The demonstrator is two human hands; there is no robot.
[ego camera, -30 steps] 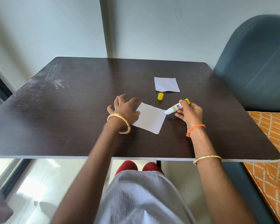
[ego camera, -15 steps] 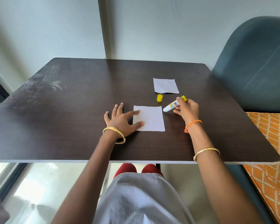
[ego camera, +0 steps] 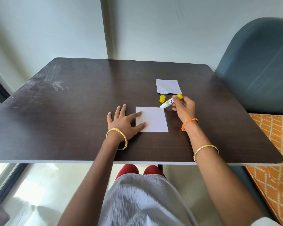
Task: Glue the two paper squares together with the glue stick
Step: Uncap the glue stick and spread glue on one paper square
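I am seeing the left hand lying spread, pressing the near paper square; the right hand is pinching the glue stick just beyond it.

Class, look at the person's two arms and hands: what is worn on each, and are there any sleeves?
No sleeves show: both forearms are bare. The left hand has one ornate gold bangle at the wrist. The right hand has a braided orange thread bracelet at the wrist and a thin gold bangle further up the forearm.
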